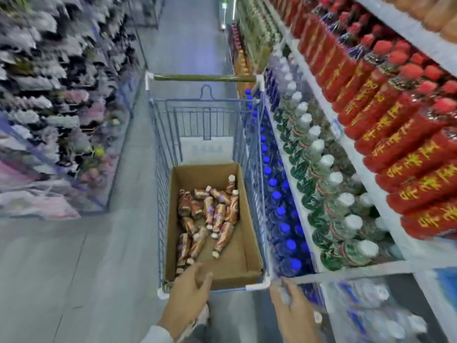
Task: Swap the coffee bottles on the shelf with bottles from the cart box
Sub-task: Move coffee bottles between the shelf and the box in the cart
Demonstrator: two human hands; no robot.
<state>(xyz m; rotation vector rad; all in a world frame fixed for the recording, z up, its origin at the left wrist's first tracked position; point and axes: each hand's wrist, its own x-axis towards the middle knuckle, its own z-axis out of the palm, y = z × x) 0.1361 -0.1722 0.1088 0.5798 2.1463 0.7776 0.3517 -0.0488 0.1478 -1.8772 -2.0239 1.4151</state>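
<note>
Left hand [188,299] hovers open over the box [238,258] of bottles [210,214]; right hand [294,315] too blurred to tell.

Left hand [190,293]: extended forward from a pale grey sleeve [158,335], back uppermost, fingers loosely straight and close together, thumb spread apart, gripping nothing. Right hand [293,309]: extended forward alongside, back uppermost, motion-blurred; finger curl not legible.

Supermarket aisle: wire shopping cart [205,125] between stocked shelves [346,149] of red-capped bottles [395,134], blue-capped bottles [282,211], hanging goods [49,95].
</note>
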